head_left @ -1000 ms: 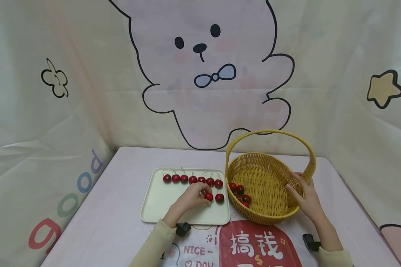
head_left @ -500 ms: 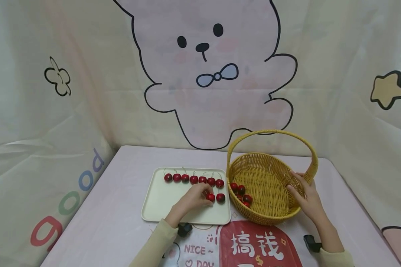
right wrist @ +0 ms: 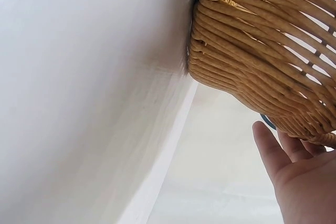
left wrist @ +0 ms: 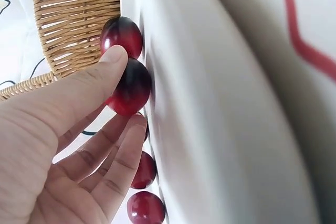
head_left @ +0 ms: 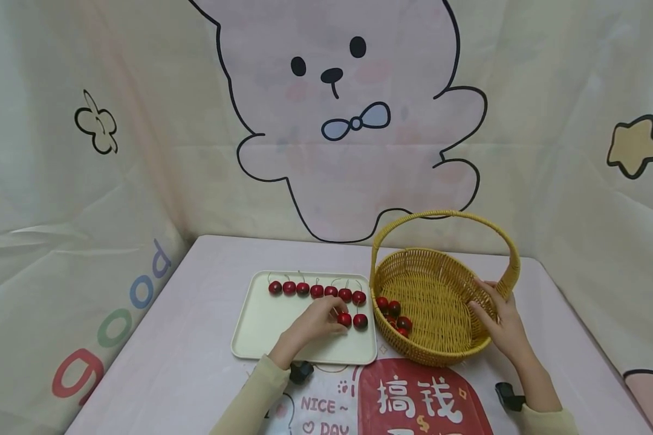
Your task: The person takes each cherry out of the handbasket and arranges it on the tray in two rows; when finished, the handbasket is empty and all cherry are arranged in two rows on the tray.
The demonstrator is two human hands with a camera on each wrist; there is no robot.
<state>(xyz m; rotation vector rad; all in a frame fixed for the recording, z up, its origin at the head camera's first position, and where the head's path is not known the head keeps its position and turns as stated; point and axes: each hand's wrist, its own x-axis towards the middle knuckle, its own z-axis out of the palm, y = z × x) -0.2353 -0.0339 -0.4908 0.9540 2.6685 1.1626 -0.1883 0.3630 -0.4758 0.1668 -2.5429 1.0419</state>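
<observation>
My left hand [head_left: 317, 319] reaches over a cream rectangular tray [head_left: 261, 332] and pinches a dark red cherry [head_left: 344, 319] between thumb and fingers. In the left wrist view this cherry [left wrist: 131, 90] sits low at the tray surface, close beside another cherry [left wrist: 122, 35]. A row of several stemmed cherries [head_left: 303, 289] runs along the tray's far side. My right hand [head_left: 505, 326] grips the right rim of a yellow wicker basket [head_left: 438, 356], thumb inside and fingers outside. The right wrist view shows these fingers [right wrist: 270, 153] against the woven wall.
Several cherries [head_left: 394, 308] lie inside the basket at its left side. The tall basket handle [head_left: 441, 214] arches overhead. Tray and basket stand side by side on a white table [head_left: 196, 338] with a printed red patch [head_left: 413, 386] in front. A curtain with a bear drawing hangs behind.
My left hand has shifted slightly right with the pinched cherry, nearer to the cherry at the tray's right end. My right hand stays on the basket rim. The head view has drifted a little.
</observation>
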